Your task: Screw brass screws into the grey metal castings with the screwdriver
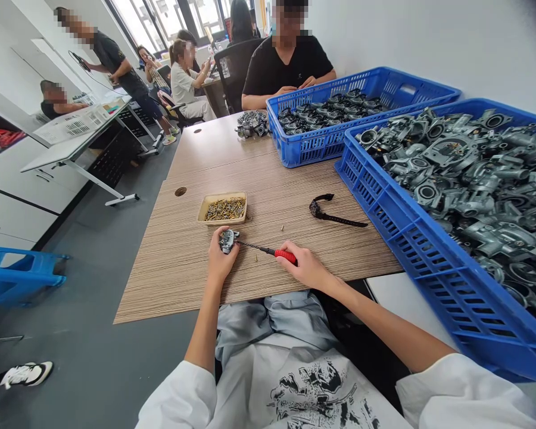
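Near the table's front edge, my left hand (222, 260) is closed around a small grey metal casting (227, 240) that looks like a carburetor body. My right hand (304, 267) grips a screwdriver (286, 257) by its red handle. Its dark shaft points left, and the tip meets the right side of the casting; the exact contact is too small to make out. Just beyond my left hand stands a cream tray (199, 215) of small brass-coloured parts. Two tiny loose pieces lie on the wood, one a brass piece (256, 258) below the screwdriver shaft.
A black-strapped wristwatch (316, 208) lies right of centre. Two blue crates, a near crate (397, 238) and a far crate (290, 156), hold many metal castings. More castings (252, 124) sit beside the far crate. A person in black (290, 65) sits opposite; a blue stool (22, 267) stands left.
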A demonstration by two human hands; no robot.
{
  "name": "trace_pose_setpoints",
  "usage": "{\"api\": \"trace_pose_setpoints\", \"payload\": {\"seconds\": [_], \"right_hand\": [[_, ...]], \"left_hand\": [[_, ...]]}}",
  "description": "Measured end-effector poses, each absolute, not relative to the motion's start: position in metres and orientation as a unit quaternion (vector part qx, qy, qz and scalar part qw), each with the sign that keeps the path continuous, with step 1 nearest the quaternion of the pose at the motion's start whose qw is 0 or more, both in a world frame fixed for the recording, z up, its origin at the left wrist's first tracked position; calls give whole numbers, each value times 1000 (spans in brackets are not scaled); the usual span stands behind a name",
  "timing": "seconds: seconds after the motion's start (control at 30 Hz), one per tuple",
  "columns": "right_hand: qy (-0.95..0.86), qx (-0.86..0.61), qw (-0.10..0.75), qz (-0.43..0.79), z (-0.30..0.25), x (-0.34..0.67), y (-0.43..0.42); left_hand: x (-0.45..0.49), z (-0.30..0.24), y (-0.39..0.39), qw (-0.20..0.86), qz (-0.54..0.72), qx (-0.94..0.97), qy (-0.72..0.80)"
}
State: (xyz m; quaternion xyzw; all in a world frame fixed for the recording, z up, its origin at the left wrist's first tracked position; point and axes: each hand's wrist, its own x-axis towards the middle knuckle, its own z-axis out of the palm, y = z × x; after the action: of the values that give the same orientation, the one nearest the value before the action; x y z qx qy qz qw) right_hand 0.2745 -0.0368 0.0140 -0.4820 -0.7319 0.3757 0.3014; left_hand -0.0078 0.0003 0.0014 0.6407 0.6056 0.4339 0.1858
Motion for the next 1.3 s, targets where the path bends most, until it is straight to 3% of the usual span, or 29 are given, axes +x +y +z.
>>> {"api": "trace_pose_setpoints", "payload": {"seconds": [1.3], "right_hand": [[-733, -479, 302, 376, 13, 274, -36]], "left_hand": [[-8, 2, 0, 176, 431, 646, 605]]}}
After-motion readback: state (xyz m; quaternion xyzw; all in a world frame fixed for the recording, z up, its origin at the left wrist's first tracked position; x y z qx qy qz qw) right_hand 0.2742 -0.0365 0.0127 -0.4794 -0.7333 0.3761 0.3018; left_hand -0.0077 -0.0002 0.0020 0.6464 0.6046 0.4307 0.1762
